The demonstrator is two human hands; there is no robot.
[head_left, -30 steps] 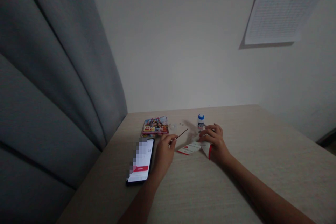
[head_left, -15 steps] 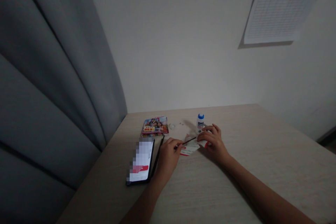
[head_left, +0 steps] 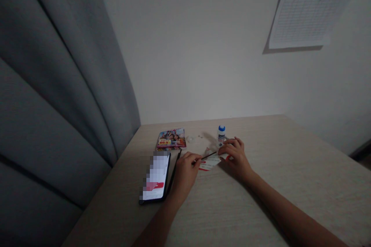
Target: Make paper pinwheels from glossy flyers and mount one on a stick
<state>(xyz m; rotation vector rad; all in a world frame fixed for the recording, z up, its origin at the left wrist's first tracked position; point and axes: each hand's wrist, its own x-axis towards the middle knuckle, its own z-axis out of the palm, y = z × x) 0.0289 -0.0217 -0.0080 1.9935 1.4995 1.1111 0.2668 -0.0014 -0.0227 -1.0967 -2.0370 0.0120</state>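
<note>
From the red-and-white paper sheet, a blue-capped white cylindrical bottle was placed at one o'clock, a multicoloured rectangular printed stack at ten.

Rear end of thin dark stick is hidden in left hand; whether its tip is touched by right hand can't be told. Printed paper is partly covered by right hand; print unreadable. Phone screen is partly pixelated. Wall sheet writing is blurred. Pale specks are too small to identify. Dark object is cut off by right edge.
</note>
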